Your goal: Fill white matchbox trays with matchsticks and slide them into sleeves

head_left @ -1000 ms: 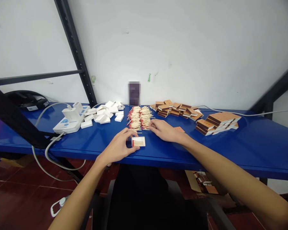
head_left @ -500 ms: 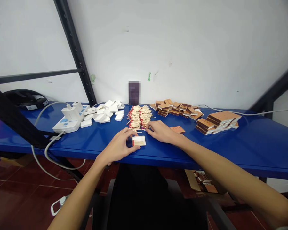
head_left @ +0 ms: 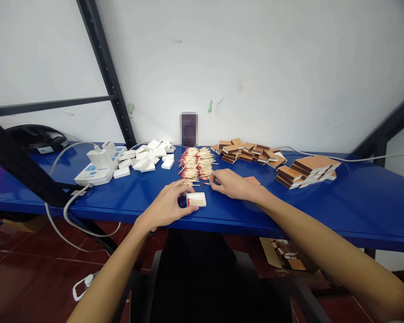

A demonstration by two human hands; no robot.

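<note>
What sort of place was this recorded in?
Probably a workshop or storeroom corner, to judge by the blue work surface beside a black metal post, the heaped matches and the stacked brown matchboxes.

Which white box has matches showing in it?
The open white box in the left hand: red-tipped matches lie inside it. The other white boxes lie grouped farther back, beside the power strip, with no matches showing.
</note>
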